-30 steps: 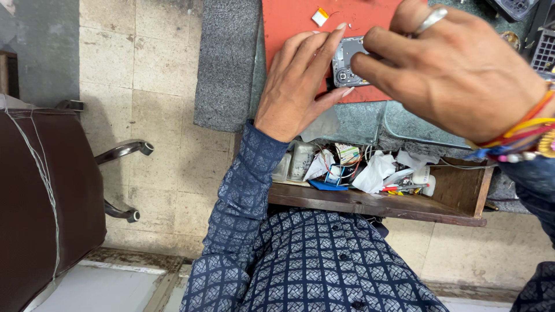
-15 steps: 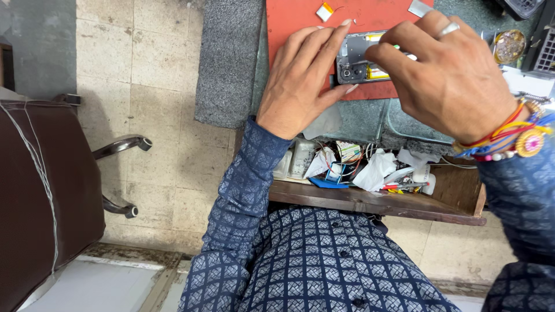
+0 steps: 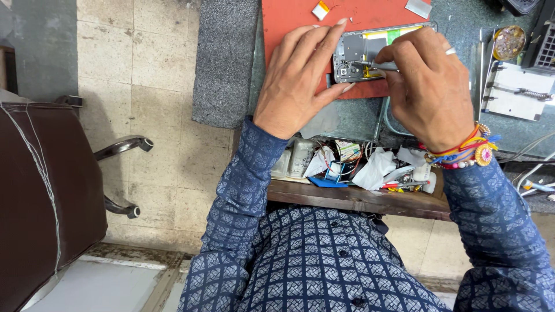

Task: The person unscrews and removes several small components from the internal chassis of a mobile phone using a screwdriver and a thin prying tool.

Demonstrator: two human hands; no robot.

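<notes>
Opened phone (image 3: 370,55) lies back-off on the red mat (image 3: 289,17) at the far edge of the table (image 3: 462,23), insides up: grey shielding, a yellow and green strip along the top. Left hand (image 3: 298,81) rests flat on the mat with fingers spread, fingertips (image 3: 341,23) pressing the phone's left edge; grip is apart, holding the phone down, not wrapped round it. Right hand (image 3: 430,92) has its grip pinched together on a thin metal tool (image 3: 378,65), tip touching the board near the phone's lower left, by the camera module. Ring on a right finger, coloured thread bands (image 3: 462,153) on that wrist. Small white-and-yellow part (image 3: 319,10) sits loose on the mat above the left hand, apart from the phone. Grey foam pad (image 3: 222,63) lies left of the mat. Open drawer (image 3: 352,193) below the table edge is stuffed with white wrappers, wires, small boxes. Right of the hands: a white board with clips (image 3: 511,95) and a round dish (image 3: 507,41). Brown chair (image 3: 46,190) stands at the far left on the tiled floor. Blue patterned shirt sleeves cover both arms.
</notes>
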